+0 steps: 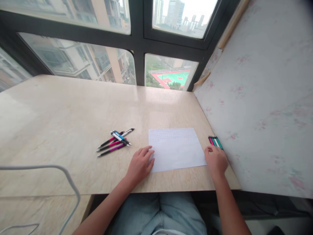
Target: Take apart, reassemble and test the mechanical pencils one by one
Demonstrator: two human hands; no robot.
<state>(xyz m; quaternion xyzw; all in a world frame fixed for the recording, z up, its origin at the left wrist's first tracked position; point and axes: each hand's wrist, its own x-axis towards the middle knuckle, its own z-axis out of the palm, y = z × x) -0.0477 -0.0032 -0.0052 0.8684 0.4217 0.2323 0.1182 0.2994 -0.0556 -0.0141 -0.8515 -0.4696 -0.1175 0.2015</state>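
A white sheet of paper [175,148] with faint handwriting along its top lies on the beige desk [61,124]. My left hand [141,164] rests flat with fingers apart on the sheet's left edge. My right hand [216,159] sits at the sheet's right edge, fingers curled down over the near ends of a row of several pink, green and white pens [215,141] lying side by side. A loose pile of several pens [114,141], pink, black and blue, lies to the left of the paper.
A pale wall panel with faint pink marks [264,98] borders the desk on the right. Dark-framed windows [137,42] run along the far edge. A grey cable [70,182] loops over the near left corner. My jeans-clad legs [158,213] are under the desk's front edge.
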